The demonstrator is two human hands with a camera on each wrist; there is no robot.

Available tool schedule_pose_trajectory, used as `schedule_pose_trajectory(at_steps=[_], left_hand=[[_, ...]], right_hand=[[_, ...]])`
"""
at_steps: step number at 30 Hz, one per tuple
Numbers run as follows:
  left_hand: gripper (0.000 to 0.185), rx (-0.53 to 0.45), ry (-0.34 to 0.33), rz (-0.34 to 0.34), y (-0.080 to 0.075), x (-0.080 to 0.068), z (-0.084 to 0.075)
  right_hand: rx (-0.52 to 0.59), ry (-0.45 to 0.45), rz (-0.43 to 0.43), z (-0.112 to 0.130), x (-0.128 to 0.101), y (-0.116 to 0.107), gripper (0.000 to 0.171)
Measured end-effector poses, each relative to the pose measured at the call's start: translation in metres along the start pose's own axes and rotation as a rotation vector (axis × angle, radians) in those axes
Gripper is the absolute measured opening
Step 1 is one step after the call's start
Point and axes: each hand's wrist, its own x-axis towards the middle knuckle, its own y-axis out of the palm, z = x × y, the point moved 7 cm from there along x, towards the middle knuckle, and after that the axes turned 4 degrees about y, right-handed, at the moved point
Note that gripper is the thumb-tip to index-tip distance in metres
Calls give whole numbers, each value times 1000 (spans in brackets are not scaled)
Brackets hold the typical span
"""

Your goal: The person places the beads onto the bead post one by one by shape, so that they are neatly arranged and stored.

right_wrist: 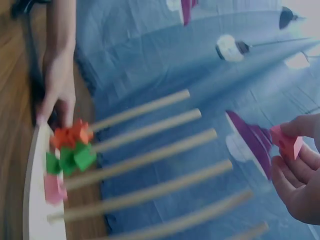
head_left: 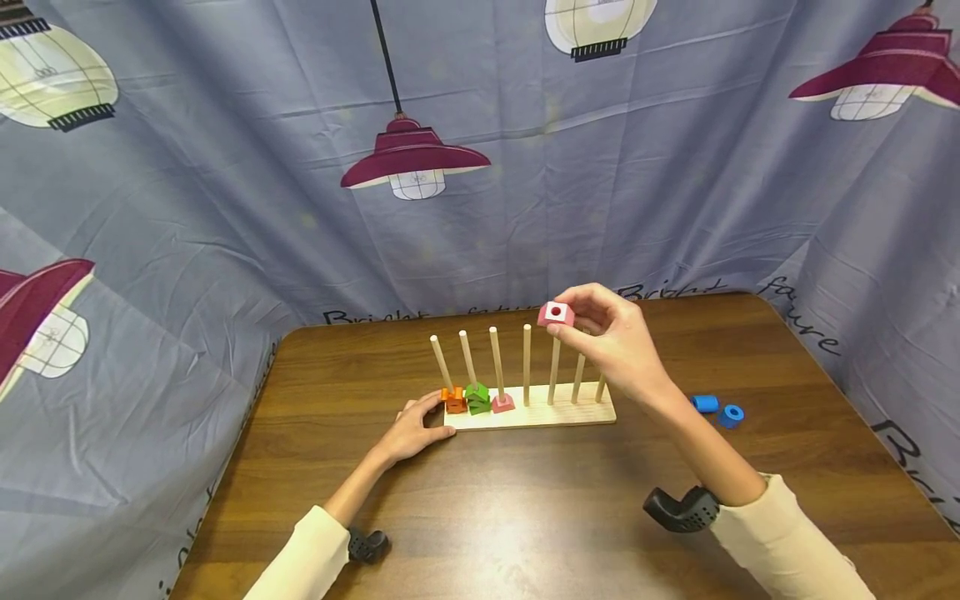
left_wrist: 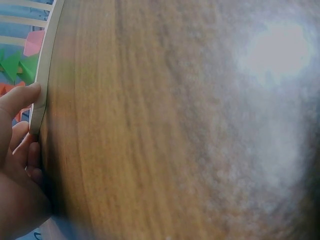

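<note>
In the head view, my right hand (head_left: 621, 343) pinches a pink block (head_left: 557, 322) with a hole through it, above the pegs. My left hand (head_left: 408, 431) grips the left end of a wooden peg board (head_left: 555, 416); in the left wrist view its thumb (left_wrist: 26, 95) presses the long edge and the other fingers curl at the end. Orange blocks (head_left: 453, 403) sit on the leftmost peg, green blocks (head_left: 478, 400) on the second, and one pink block (head_left: 503, 405) at the base of the third. The right wrist view shows the held block (right_wrist: 288, 143) apart from the peg tips.
Two blue cylinders (head_left: 705, 404) lie on the brown table (head_left: 510, 508) to the right of the board. Several upright wooden pegs (head_left: 527, 367) rise from the board, some partly behind my right hand. A grey curtain (head_left: 600, 208) with printed lamps hangs behind the table.
</note>
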Motion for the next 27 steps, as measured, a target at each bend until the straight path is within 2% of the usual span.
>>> schedule_pose_trajectory(at_steps=[4, 9, 15, 20, 25, 27], left_hand=[[73, 6, 3, -1, 1, 0, 0], [72, 5, 6, -4, 1, 0, 1], [72, 2, -6, 7, 2, -1, 3], [72, -1, -7, -1, 1, -1, 2], [74, 10, -2, -5, 1, 0, 2], [75, 16, 0, -7, 1, 0, 2]], right_hand=[[12, 15, 25, -9, 8, 25, 25], [-80, 3, 8, -24, 14, 47, 24], [-186, 5, -47, -35, 16, 56, 25], [-200, 56, -33, -37, 16, 63, 27], [-187, 80, -45, -51, 12, 66, 27], [-169, 75, -58, -63, 10, 66, 29]])
